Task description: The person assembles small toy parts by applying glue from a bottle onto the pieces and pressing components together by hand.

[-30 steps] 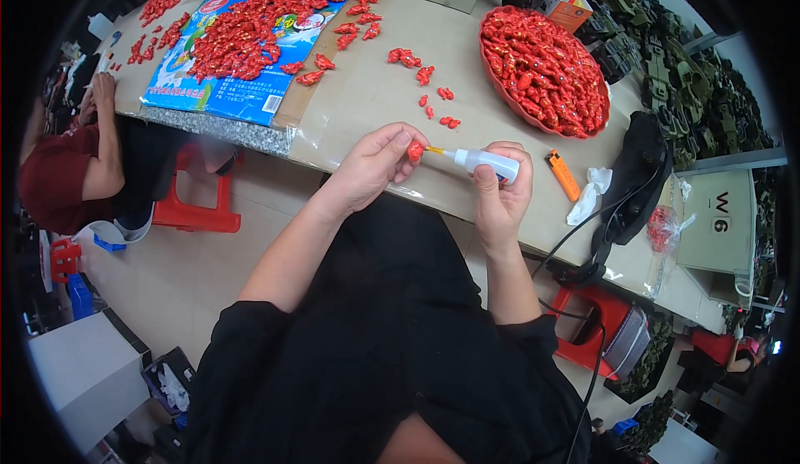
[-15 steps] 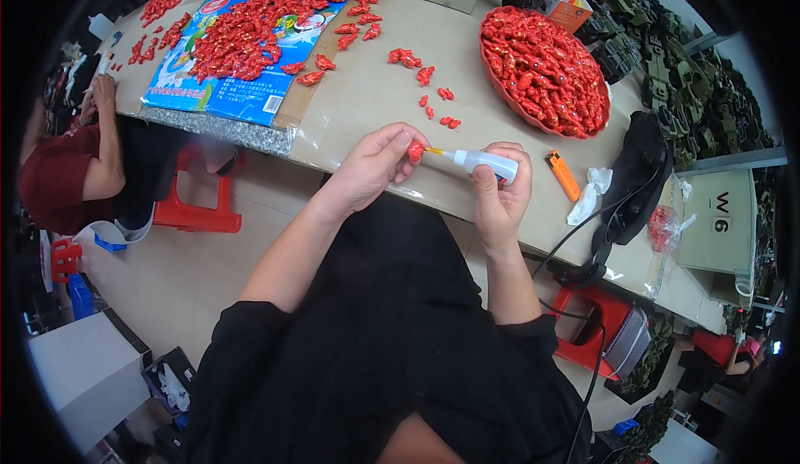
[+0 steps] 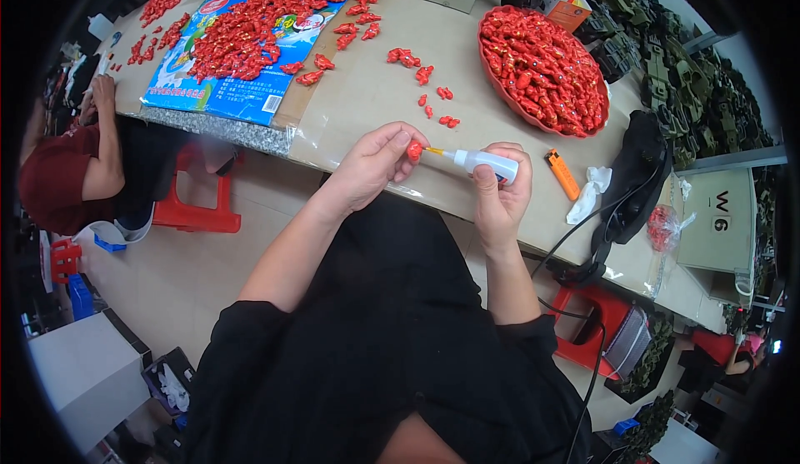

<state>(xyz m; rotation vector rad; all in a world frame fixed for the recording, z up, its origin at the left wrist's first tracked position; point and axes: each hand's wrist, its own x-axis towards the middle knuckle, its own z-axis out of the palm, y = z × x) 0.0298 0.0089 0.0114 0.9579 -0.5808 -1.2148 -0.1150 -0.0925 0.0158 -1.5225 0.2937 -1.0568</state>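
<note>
Beige worktable (image 3: pixel 358 89), with pale tiled floor (image 3: pixel 167 272) below near edge; close to near edge, left hand (image 3: pixel 371 164) closed in a pinch, gripping small red piece (image 3: pixel 414 152) between thumb and fingers; to the right, right hand (image 3: pixel 504 197) closed around white squeeze bottle (image 3: pixel 492 163), tilted nearly level, with yellow nozzle (image 3: pixel 437 152) directed left; nozzle tip at right side of small red piece, contact too small to confirm; beyond both hands, loose red pieces (image 3: pixel 424 75) scattered on worktable, singly and in small clusters; farther and right, red bowl (image 3: pixel 505 100), heaped with similar red pieces; right of right hand, orange implement (image 3: pixel 565 179) with black end, then crumpled white tissue (image 3: pixel 590 195), then black strap-like bundle (image 3: pixel 640 172), laid in sequence on worktable; farther right, clear bag (image 3: pixel 664 229) with red contents; dark cable (image 3: pixel 600 356) hanging past near edge at right, near red stool (image 3: pixel 607 306); far left of hands, blue printed card (image 3: pixel 229 102) under large heap of red pieces (image 3: pixel 242 35); at left end, person in dark red top (image 3: pixel 62 172) beside worktable; second red stool (image 3: pixel 196 206) close by; at far right, stacked dark green gear (image 3: pixel 658 72), details hard to distinguish.
</note>
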